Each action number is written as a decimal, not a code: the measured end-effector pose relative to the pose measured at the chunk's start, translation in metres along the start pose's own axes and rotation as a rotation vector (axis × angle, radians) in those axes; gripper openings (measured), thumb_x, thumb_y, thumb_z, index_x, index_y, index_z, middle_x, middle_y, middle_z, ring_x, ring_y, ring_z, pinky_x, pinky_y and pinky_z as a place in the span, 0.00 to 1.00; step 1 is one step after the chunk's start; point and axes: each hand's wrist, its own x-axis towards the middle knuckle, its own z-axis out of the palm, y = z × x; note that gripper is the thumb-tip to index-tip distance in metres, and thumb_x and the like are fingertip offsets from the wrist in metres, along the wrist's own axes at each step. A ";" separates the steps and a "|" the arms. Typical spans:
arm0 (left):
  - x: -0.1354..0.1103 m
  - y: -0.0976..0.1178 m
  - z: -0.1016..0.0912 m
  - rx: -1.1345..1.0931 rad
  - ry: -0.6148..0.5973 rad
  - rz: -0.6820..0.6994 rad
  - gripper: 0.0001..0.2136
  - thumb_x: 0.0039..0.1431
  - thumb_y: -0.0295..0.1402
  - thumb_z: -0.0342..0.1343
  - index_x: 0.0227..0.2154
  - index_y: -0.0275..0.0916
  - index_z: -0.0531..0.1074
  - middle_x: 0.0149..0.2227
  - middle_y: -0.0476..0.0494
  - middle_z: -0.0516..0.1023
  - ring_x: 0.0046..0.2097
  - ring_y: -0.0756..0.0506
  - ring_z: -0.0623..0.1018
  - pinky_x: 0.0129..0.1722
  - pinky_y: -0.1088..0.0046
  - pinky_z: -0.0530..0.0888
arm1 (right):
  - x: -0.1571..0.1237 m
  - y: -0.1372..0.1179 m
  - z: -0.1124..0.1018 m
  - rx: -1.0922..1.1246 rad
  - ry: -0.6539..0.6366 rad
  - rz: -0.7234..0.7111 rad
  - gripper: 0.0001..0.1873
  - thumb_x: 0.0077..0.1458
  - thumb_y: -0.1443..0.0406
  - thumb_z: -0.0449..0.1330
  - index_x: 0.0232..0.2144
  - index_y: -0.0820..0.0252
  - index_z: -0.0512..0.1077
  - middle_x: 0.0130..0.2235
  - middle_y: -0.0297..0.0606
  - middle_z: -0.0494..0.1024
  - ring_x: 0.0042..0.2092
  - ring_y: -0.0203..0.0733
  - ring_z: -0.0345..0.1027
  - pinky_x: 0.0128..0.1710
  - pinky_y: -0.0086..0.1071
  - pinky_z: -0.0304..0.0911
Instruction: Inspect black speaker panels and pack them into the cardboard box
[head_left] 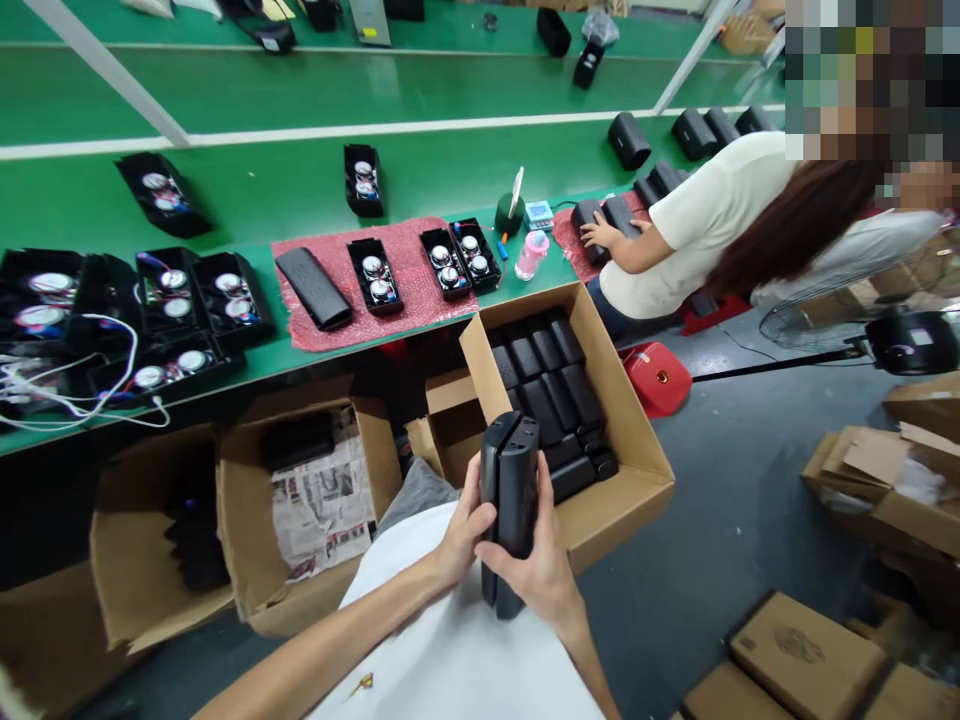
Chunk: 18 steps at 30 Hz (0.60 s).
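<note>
A black speaker housing [517,500] stands upright in front of my body, held between both hands. A narrow lengthwise gap divides its two black parts. My left hand [459,535] is closed round its left side, with the thumb on the near face. Wrapped about the right side is my right hand [541,570], its thumb also pressing the near face. Just beyond the housing is an open cardboard box [637,480] holding several rows of black housings [551,380]. The far sides of my fingers are partly hidden by the housing.
Open speaker shells [375,275] with round drivers and a closed housing [313,288] lie on pink bubble wrap [300,335] on the green bench [247,235]. Open cartons [247,570] stand at left. A co-worker [727,200] handles black housings at right, near a fan [911,342].
</note>
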 end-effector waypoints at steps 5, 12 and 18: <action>0.025 -0.028 -0.022 0.067 0.059 -0.071 0.37 0.61 0.53 0.62 0.69 0.48 0.60 0.72 0.42 0.64 0.74 0.34 0.58 0.74 0.56 0.53 | 0.025 0.031 0.017 0.140 0.012 0.035 0.58 0.54 0.60 0.69 0.76 0.49 0.39 0.73 0.45 0.57 0.72 0.53 0.56 0.69 0.49 0.61; 0.040 -0.091 -0.113 0.485 0.324 -0.214 0.35 0.59 0.58 0.60 0.64 0.44 0.66 0.70 0.35 0.67 0.72 0.34 0.64 0.73 0.53 0.58 | 0.165 0.144 -0.021 -0.215 0.051 0.162 0.55 0.60 0.53 0.64 0.76 0.56 0.35 0.73 0.49 0.55 0.72 0.52 0.55 0.70 0.47 0.59; -0.078 -0.137 -0.249 0.723 0.859 -0.521 0.36 0.29 0.69 0.64 0.36 0.46 0.76 0.44 0.39 0.86 0.59 0.21 0.79 0.66 0.43 0.69 | 0.377 0.209 0.021 -0.485 -0.037 0.210 0.57 0.55 0.59 0.71 0.76 0.52 0.43 0.70 0.54 0.59 0.66 0.65 0.61 0.63 0.54 0.62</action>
